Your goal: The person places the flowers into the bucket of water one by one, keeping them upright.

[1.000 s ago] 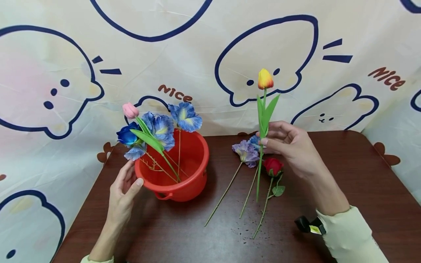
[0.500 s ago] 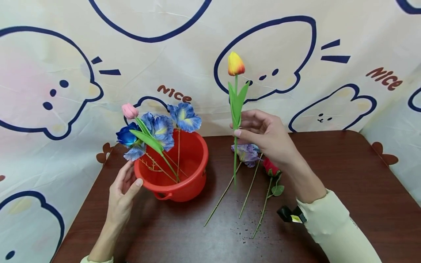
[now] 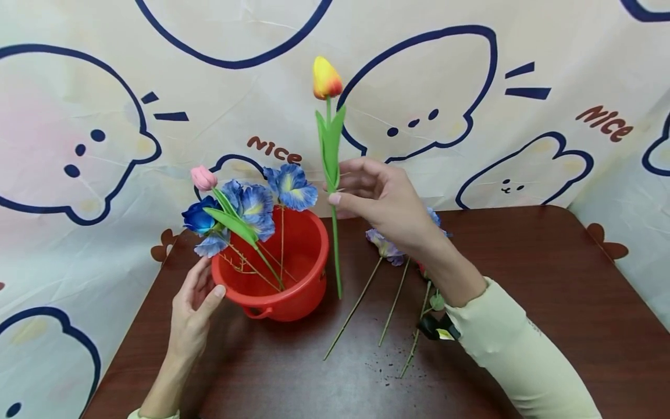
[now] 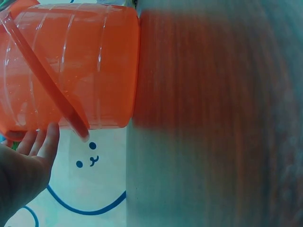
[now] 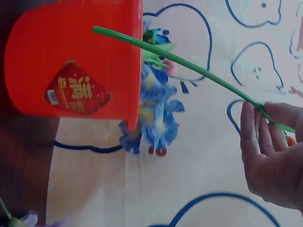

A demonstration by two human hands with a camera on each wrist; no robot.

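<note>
Currently the yellow-orange tulip (image 3: 331, 151) is upright at three o'clock from the red bucket (image 3: 293, 307), pinched by your right hand (image 3: 387, 201); your left hand (image 3: 189, 314), loosely extended, touches the bucket at nine o'clock. Blue flowers (image 3: 257, 208) lean inside; a purple flower (image 3: 385, 249) lies on the table (image 3: 523, 262) farther toward three o'clock

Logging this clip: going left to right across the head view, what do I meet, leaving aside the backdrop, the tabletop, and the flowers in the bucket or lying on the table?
Left sleeve, left hand, red bucket, yellow-and-red tulip, right hand, right sleeve.
</note>
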